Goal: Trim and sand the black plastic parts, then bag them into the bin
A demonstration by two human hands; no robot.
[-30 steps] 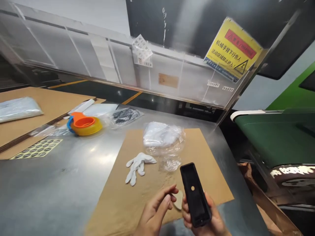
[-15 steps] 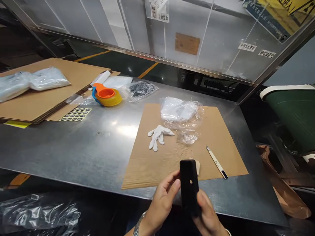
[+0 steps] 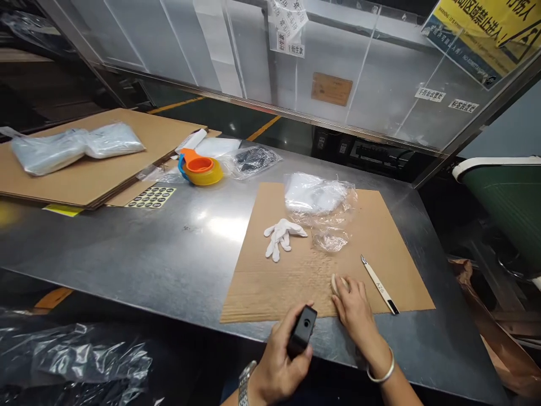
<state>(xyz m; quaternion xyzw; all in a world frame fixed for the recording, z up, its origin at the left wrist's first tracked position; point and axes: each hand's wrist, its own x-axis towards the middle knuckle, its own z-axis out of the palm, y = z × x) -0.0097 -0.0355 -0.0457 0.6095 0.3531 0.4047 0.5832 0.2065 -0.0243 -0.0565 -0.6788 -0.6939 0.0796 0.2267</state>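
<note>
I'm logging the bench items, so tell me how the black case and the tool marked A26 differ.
The black case is dark all over; the A26 tool has a pale handle, metal tip and dark end. The case is blocky, the tool slim. The case is held in the left hand; the tool lies on the cardboard sheet. Both show some black.

From here, the left hand point(image 3: 279, 361) partly hides a black case point(image 3: 304, 328), the right hand point(image 3: 355, 307) a pale piece point(image 3: 334, 285). Beyond them, a yellow sign point(image 3: 486, 39) is cut off.
</note>
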